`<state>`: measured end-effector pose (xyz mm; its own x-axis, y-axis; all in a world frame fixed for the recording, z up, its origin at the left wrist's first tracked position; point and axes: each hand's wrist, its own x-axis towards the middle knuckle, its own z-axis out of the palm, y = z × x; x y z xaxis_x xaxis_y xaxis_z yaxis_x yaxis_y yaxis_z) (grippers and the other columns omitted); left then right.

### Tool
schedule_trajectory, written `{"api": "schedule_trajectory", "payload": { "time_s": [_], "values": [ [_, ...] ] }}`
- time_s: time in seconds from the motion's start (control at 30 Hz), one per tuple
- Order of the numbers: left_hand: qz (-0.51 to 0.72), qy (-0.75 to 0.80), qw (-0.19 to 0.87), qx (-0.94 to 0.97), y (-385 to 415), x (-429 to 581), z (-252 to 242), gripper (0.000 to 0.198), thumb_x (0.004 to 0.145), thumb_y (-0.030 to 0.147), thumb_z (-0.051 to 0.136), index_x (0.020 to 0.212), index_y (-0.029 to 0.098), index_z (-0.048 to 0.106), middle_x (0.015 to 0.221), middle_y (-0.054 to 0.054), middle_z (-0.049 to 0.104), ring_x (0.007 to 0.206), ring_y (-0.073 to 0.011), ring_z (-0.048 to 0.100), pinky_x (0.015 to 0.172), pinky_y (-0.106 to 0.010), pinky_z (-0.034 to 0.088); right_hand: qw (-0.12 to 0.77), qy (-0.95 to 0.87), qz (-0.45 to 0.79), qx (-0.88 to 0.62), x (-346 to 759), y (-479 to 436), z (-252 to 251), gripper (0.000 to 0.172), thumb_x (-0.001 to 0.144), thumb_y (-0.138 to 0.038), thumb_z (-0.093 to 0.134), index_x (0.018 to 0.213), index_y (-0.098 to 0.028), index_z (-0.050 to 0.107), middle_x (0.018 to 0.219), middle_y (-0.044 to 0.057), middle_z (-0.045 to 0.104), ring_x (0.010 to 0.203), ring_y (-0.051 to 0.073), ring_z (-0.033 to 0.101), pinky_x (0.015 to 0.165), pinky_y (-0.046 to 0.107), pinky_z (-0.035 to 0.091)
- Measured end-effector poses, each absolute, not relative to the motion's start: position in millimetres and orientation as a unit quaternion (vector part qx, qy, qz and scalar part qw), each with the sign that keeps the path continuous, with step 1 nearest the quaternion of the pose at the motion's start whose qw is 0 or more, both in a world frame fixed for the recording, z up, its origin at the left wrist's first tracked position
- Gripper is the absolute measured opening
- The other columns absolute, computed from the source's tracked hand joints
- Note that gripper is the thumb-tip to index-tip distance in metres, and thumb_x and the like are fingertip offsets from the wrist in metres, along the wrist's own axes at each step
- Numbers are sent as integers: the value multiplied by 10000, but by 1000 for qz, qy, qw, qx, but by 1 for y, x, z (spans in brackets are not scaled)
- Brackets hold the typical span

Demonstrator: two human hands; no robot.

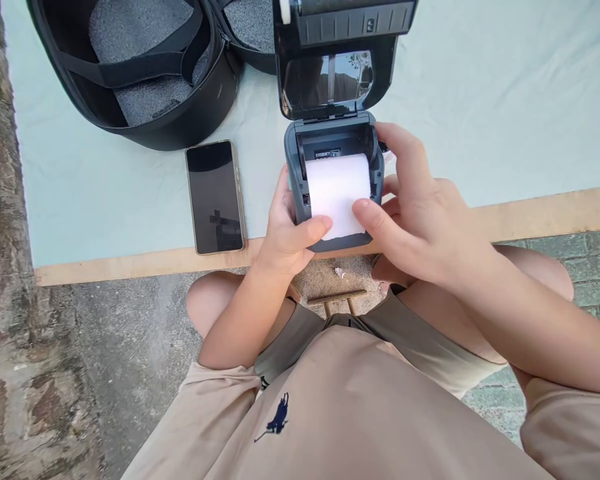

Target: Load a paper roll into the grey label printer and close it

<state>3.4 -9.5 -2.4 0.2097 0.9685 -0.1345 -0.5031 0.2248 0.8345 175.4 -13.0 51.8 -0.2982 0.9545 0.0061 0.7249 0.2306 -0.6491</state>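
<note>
In front of me is a dark grey portable label printer with its black lid tipped up and back. A white paper roll sits inside, its loose end lying over the printer's front edge. My left hand grips the printer's left side, thumb pressed on the paper's lower left corner. My right hand wraps the right side; its thumb rests on the paper's right edge, and the index finger reaches the rear right corner near the hinge. The other right fingers are partly hidden behind the body.
A black zip case with grey foam lies unzipped at the back left. A smartphone, screen dark, rests left of the printer. Pale cloth covers the table, whose wooden front edge runs before my knees. A stone wall borders the left.
</note>
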Motion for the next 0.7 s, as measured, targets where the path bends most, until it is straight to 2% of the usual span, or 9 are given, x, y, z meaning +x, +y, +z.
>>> {"api": "schedule_trajectory", "payload": {
  "time_s": [0.2, 0.33, 0.43, 0.57, 0.7],
  "values": [
    [538, 305, 716, 323, -6, 5, -3, 469, 706, 350, 773, 1123, 283, 570, 1024, -46, 714, 1183, -320, 660, 865, -381, 609, 214, -715, 366, -556, 175, -11, 52, 786, 817, -361, 597, 1479, -219, 199, 773, -41, 617, 478, 113, 591, 486, 239, 464],
    [534, 305, 719, 324, -2, 3, -9, 523, 707, 334, 785, 1165, 283, 537, 1072, -45, 707, 1112, -309, 693, 751, -354, 616, 206, -686, 394, -575, 176, -12, 59, 802, 805, -411, 610, 1481, -233, 217, 836, -19, 630, 544, 132, 631, 546, 272, 500],
    [534, 298, 719, 330, -1, 3, -13, 569, 712, 292, 791, 1199, 289, 497, 1065, -31, 698, 1041, -279, 714, 722, -341, 608, 195, -689, 381, -585, 177, -11, 65, 798, 810, -412, 584, 1489, -201, 222, 820, -14, 675, 560, 151, 647, 542, 283, 490],
    [526, 284, 716, 362, -1, 3, -16, 656, 682, 338, 813, 1235, 295, 461, 1064, -34, 692, 1048, -305, 712, 711, -367, 617, 191, -710, 326, -594, 179, -10, 68, 752, 852, -442, 523, 1483, -127, 260, 726, -6, 706, 528, 170, 637, 529, 299, 461],
    [527, 288, 713, 363, 0, 4, -18, 684, 664, 338, 822, 1240, 299, 455, 1073, -36, 684, 1031, -293, 710, 733, -372, 622, 211, -733, 251, -597, 184, -11, 68, 711, 849, -448, 574, 1439, -120, 351, 746, 16, 712, 557, 170, 654, 535, 304, 468]
  ]
}}
